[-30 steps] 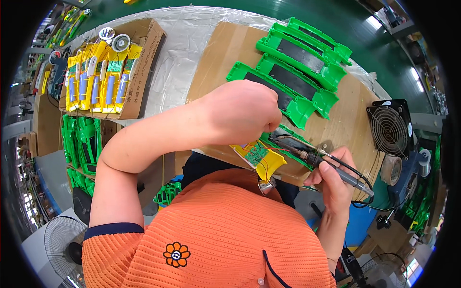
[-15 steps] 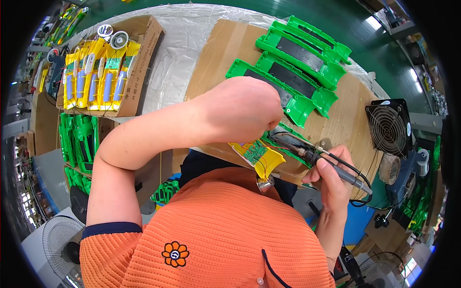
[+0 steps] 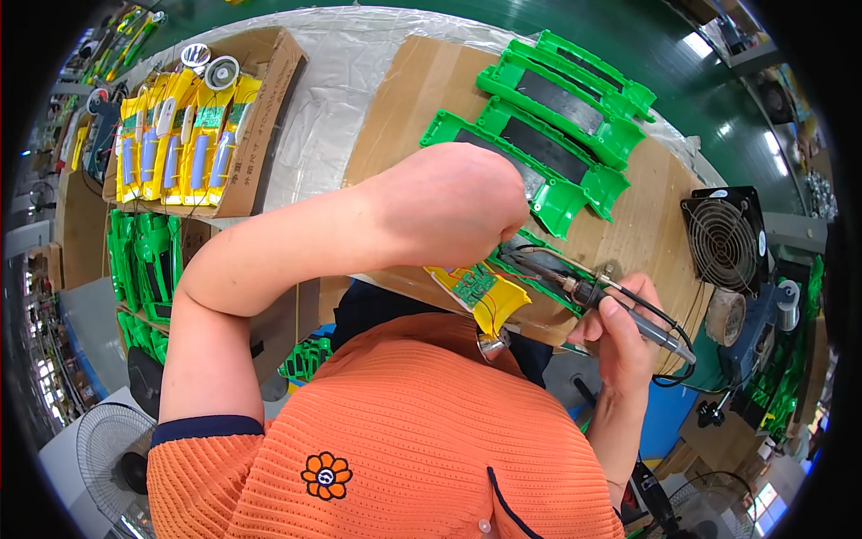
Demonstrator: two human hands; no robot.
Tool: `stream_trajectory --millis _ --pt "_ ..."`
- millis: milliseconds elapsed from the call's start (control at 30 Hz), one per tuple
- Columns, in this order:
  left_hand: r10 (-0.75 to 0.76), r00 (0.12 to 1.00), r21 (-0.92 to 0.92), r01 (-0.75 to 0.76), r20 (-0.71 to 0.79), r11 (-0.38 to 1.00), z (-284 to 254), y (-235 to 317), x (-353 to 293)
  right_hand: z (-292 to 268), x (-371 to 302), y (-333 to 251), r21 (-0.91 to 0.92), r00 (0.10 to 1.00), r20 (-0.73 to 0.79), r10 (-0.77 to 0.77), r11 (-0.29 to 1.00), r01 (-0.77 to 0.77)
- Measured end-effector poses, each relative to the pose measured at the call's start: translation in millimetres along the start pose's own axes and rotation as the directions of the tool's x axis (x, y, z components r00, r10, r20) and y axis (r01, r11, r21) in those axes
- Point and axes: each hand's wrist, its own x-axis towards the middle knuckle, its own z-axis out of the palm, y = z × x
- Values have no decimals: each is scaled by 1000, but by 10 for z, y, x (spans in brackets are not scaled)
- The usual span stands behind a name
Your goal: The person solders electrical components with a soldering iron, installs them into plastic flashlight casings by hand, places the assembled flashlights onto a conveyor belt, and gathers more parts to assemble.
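Observation:
My right hand (image 3: 624, 328) grips a soldering iron (image 3: 663, 334) with a grey handle and a thin metal tube alongside. Its tip points left into a green plastic shell (image 3: 567, 303) with a dark inside, low on the board. My left hand (image 3: 462, 202) is closed over the far left end of that shell. Its back faces up and hides the fingertips and whatever they hold. Just below lies a yellow piece with a green circuit board (image 3: 476, 286) and thin wires. A silvery lamp reflector (image 3: 492, 346) hangs at its lower end, near my shirt.
Several green shells (image 3: 557, 103) lie on the brown board (image 3: 395, 99) beyond my hands. A black fan (image 3: 721, 235) stands at right, with a tape roll (image 3: 725, 317) below. A cardboard box (image 3: 260, 126) of yellow battery assemblies (image 3: 184, 144) sits at left, above more green shells (image 3: 148, 256).
The soldering iron's tip and tube have shifted slightly inside the green shell. My left hand keeps its place.

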Motion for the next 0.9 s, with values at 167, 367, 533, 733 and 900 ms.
stream_trajectory --millis 167,367,533,733,900 --pt "7 1000 20 -7 -5 1000 4 -8 8 -32 9 23 19 1000 -1 -16 1000 16" --pt "27 1000 57 -26 -3 998 8 1 -12 -106 -73 49 84 993 -56 -107 990 111" --pt "23 1000 96 -24 19 995 10 28 -29 -205 -206 125 149 979 -110 -173 971 188" --pt "77 997 209 -79 19 975 -50 88 -51 -174 -263 171 155 965 -166 -204 961 230" --pt "80 997 326 -77 5 942 -108 129 -94 -155 -292 185 171 960 -172 -221 953 250"
